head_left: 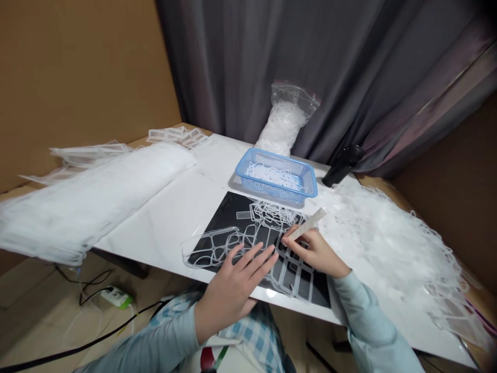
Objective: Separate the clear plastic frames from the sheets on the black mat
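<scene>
A black mat (229, 217) lies near the front edge of the white table (182, 207). On it is a translucent plastic frame sheet (217, 248) with cut-out windows. My left hand (233, 285) rests flat on that sheet, fingers spread and open. My right hand (316, 254) is closed in a pinch around a thin pale stick-like tool (308, 225), whose tip touches the sheet beside my left fingertips.
A blue basket (277, 178) with white plastic scraps stands behind the mat. A clear bag (285, 122) of scraps and a black cylinder (341, 166) stand at the back. Stacked plastic sheets (89, 197) fill the left; loose scrap frames (388, 243) pile at right. Cables lie on the floor.
</scene>
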Action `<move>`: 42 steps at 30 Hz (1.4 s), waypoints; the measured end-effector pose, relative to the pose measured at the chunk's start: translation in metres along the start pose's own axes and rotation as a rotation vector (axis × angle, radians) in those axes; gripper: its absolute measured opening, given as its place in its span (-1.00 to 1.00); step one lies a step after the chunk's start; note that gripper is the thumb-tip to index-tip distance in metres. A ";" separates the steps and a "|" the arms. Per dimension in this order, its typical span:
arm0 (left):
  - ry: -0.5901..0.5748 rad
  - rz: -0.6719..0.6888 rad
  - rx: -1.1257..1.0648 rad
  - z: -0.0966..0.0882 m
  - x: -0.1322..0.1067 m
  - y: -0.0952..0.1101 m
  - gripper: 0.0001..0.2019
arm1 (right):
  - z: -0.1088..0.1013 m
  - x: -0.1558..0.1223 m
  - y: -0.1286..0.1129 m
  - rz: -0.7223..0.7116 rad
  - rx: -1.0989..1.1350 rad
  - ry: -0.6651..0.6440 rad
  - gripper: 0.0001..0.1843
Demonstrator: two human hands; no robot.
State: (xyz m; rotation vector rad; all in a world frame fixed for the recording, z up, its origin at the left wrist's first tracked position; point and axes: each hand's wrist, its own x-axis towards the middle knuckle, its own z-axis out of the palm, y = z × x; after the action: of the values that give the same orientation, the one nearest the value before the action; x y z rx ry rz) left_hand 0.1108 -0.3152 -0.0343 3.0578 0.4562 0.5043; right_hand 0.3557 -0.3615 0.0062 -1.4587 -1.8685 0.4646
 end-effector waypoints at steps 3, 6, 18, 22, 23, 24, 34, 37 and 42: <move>-0.119 0.064 0.000 0.000 0.003 -0.004 -0.21 | 0.005 0.000 0.000 -0.011 0.002 -0.035 -0.75; -0.157 0.062 -0.018 0.003 0.005 -0.005 -0.19 | 0.007 0.001 0.001 -0.031 -0.033 -0.043 -0.77; -0.066 0.052 -0.032 0.003 0.003 -0.004 -0.44 | 0.021 -0.010 -0.010 -0.362 -0.486 -0.059 -0.80; -0.009 0.055 -0.032 0.003 0.003 -0.004 -0.50 | 0.026 -0.011 -0.010 -0.453 -0.602 -0.004 -0.77; -0.012 0.057 -0.032 0.003 0.003 -0.004 -0.49 | 0.025 -0.011 -0.009 -0.454 -0.621 0.020 -0.76; -0.020 0.060 -0.031 0.003 0.003 -0.003 -0.47 | 0.024 -0.011 -0.008 -0.446 -0.638 0.051 -0.75; -0.054 0.054 -0.031 0.004 0.001 -0.003 -0.35 | -0.037 -0.016 0.015 -0.126 -0.676 0.793 -0.87; -0.043 0.052 -0.024 0.003 0.001 -0.002 -0.34 | -0.043 -0.017 0.018 -0.079 -0.627 0.935 -0.90; -0.006 0.033 -0.035 0.002 0.002 -0.001 -0.35 | -0.031 -0.013 0.015 -0.043 -0.449 0.793 -0.93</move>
State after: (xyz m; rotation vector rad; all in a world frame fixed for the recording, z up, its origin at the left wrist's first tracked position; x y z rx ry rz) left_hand 0.1126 -0.3140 -0.0357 3.0374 0.3937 0.4989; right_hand 0.3898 -0.3734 0.0137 -1.5581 -1.3772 -0.5350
